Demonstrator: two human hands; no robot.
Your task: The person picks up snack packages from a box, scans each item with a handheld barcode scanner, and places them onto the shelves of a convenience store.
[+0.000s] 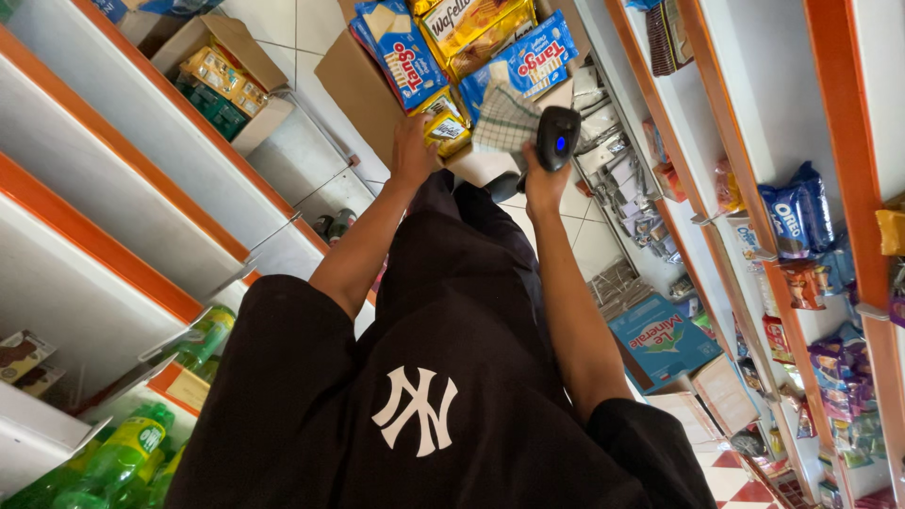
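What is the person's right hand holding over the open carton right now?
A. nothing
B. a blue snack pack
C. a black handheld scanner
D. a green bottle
C: the right hand grips a black handheld scanner with a blue light, above the cardboard carton of snack packs.

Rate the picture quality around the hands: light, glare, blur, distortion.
Head view: bright even daylight, no harsh glare; left hand on a yellow snack pack and right hand with the black scanner are fairly sharp; wide-angle lens bends and tilts the shelves.
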